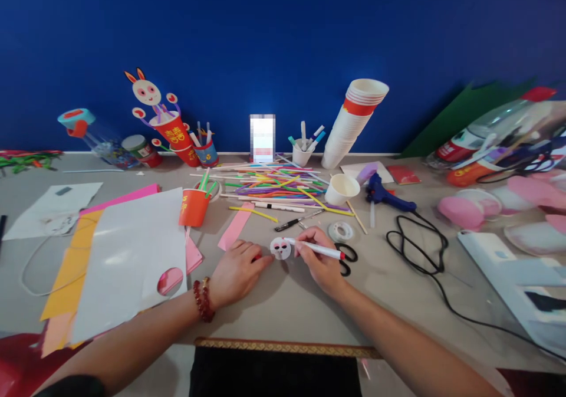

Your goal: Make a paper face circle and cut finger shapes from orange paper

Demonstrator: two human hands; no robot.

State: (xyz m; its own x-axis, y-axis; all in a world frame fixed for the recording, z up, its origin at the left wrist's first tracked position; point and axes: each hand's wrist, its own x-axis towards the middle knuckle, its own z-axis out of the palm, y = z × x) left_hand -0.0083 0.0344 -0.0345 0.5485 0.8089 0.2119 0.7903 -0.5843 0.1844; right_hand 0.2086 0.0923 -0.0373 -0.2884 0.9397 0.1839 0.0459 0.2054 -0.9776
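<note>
My right hand (319, 258) is closed around a white marker with a red end (325, 249), its tip at the upper right edge of a small round paper face (280, 248). The disc has pink patches and dark eyes and lies flat on the table. My left hand (236, 270), with its fingers curled, rests on the table and its thumb reaches the disc's left edge. A small red piece (256, 258), which looks like a marker cap, shows between its fingers. Partly behind my right hand lie black-handled scissors (347, 252). A tape roll (340, 231) and a black pen (287, 225) lie just beyond.
Coloured sticks (274, 184) spread across the middle. Paper sheets (128, 255) lie left, near an orange cup (194, 207). A white cup (342, 189), blue glue gun (387, 195) and its black cable (442, 267) are right. Leaning cup stack (351, 125) and rabbit figure (170, 128) stand behind.
</note>
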